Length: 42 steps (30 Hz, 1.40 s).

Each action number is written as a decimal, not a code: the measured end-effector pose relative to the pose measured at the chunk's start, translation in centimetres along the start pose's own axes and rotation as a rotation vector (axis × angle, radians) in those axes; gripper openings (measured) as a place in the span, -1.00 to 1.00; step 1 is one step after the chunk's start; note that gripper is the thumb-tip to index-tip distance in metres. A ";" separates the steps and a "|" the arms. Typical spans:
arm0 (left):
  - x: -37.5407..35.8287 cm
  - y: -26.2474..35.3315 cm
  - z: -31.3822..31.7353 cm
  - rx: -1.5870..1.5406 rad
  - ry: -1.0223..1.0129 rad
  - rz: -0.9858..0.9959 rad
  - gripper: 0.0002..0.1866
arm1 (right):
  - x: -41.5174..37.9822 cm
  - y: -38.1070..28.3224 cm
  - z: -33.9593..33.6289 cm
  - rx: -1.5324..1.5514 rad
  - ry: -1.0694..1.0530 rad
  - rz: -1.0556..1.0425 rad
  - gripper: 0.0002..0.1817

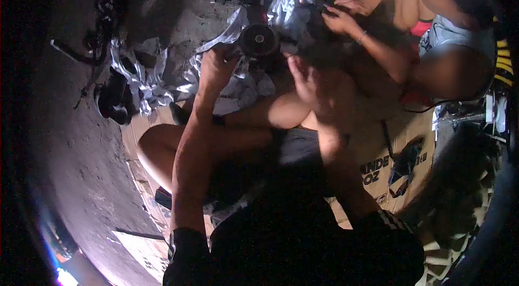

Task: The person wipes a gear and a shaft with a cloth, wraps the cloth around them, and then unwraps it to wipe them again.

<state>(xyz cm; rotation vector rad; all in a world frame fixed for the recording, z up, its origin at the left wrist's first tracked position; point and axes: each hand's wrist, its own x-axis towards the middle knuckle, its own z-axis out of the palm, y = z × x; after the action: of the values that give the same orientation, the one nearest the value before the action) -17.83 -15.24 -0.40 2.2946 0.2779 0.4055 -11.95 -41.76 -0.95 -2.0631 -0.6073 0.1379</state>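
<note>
A dark round disc (258, 40) with a pale centre stands in front of me. My left hand (218, 69) is just left of it, fingers curled and pressed together near its lower left edge; what they hold, if anything, is hidden in shadow. To the lower right of the disc is my right hand (308, 81), blurred, fingers apart, with nothing visible in it. Shiny silvery strips (146, 83) lie to the left of my left hand, and a crumpled silvery piece (292, 8) is behind the disc.
A co-worker (378, 48) sits at the upper right, both hands near the silvery piece. Printed cardboard (400, 162) lies under my legs and to the right. A bent dark bar (78, 54) and a black object (114, 97) are on the floor at the left.
</note>
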 end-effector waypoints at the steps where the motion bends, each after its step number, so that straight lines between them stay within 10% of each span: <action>1: 0.7 0.1 -0.3 0.006 -0.017 0.014 -0.69 | 0.9 0.8 -0.7 0.007 0.019 0.012 -0.60; 10: 9.1 -6.5 -0.5 0.160 -0.238 0.585 -0.70 | 4.1 2.9 -3.0 0.256 0.177 0.183 -0.53; 17: 17.8 -2.6 1.0 0.180 -0.892 0.434 -0.70 | 4.7 3.5 -2.2 0.385 0.232 0.196 -0.53; 24: 21.0 3.8 4.2 0.298 -1.117 0.161 -0.69 | 5.4 4.5 -2.8 0.545 0.256 0.187 -0.49; 29: 21.9 9.7 7.7 0.573 -1.328 0.675 -0.65 | 5.7 4.0 -4.3 0.570 0.174 0.282 -0.49; 39: 17.3 12.2 14.9 1.045 -1.582 0.764 -0.55 | 6.5 5.8 -4.5 0.859 0.246 0.337 -0.48; 42: 15.8 10.7 14.5 0.562 -1.350 0.715 -0.56 | 6.3 6.3 -6.1 0.858 0.435 0.448 -0.45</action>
<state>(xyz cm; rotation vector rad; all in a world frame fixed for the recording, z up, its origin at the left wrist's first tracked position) 2.97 -27.00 1.21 2.5735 -1.2337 -1.0261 -2.10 -46.20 -1.91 -1.2869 0.1875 0.1643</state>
